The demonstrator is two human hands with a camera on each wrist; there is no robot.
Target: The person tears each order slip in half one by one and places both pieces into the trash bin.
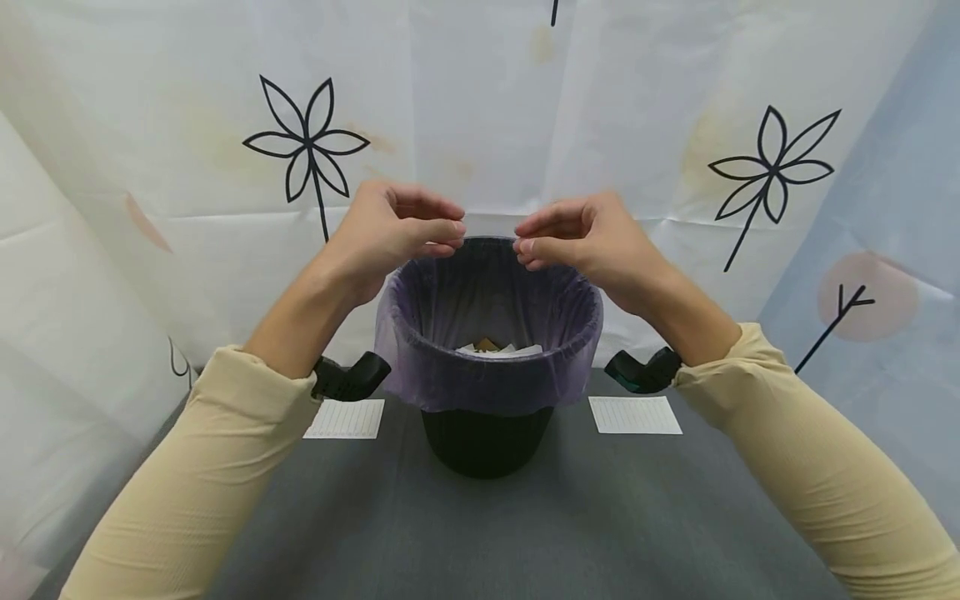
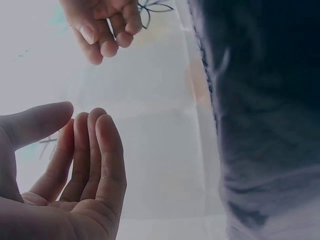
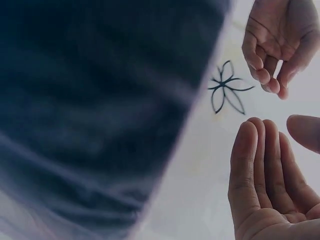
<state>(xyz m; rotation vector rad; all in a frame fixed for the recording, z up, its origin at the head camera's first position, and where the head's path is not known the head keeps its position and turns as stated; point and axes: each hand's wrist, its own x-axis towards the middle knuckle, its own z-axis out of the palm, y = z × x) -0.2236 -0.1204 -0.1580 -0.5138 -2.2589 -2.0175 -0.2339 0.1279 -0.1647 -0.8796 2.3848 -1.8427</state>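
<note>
A dark bin [image 1: 480, 442] with a thin purple bag [image 1: 390, 350] folded over its rim stands in the middle of the head view. Scraps of white paper [image 1: 517, 352] and a small brown piece [image 1: 487, 343] lie inside it. Above the rim on the left is my left hand [image 1: 382, 233], its fingers gently bent and nothing in them. My right hand [image 1: 588, 242] mirrors it over the right side, also holding nothing. The fingertips of the two hands point at each other across a gap. In both wrist views, thumb and fingers show bare, with the bag's side close by.
On the grey table [image 1: 480, 542], a white lined card [image 1: 347, 419] lies left of the bin and another card [image 1: 634, 415] right of it. White cloth [image 1: 480, 100] with black flower drawings hangs behind. Black wrist devices [image 1: 352, 379] sit below both wrists.
</note>
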